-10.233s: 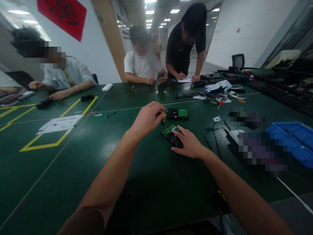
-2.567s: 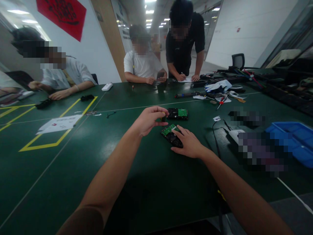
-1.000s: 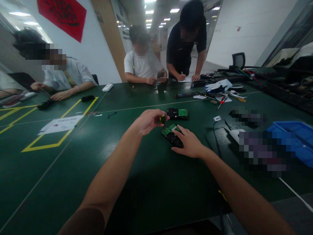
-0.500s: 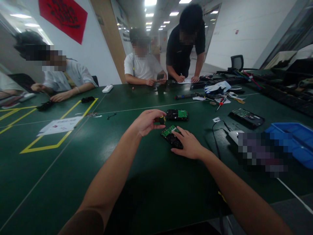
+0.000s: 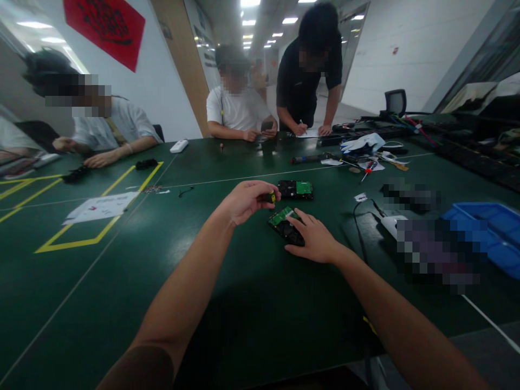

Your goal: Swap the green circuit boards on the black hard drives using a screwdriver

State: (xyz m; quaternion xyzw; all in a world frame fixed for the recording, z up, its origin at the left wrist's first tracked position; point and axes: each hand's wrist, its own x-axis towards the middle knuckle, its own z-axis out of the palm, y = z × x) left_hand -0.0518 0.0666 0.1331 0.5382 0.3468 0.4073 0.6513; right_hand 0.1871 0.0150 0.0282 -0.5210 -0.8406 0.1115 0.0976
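My left hand (image 5: 251, 201) is closed, with a small black-and-yellow object (image 5: 271, 197) pinched between thumb and fingers; its kind is not clear. That hand is raised just beyond the upper left of a hard drive (image 5: 283, 217), which lies at a slant with its green circuit board up. My right hand (image 5: 314, 236) steadies this drive, thumb by its near edge and fingers spread over its right side, hiding that part. Just beyond lies a second hard drive (image 5: 296, 189), also board up, touched by neither hand.
Tools and a white glove (image 5: 363, 143) lie at the back right, with a red screwdriver (image 5: 369, 170). A blue bin (image 5: 479, 216) and a black cable (image 5: 357, 233) are on the right. Yellow tape (image 5: 69, 246) and a paper sheet (image 5: 101, 207) lie left. Three people work across the table.
The black-and-yellow object has turned in my left fingers, its yellow part now facing right. My right hand and the slanted hard drive have stayed nearly the same.
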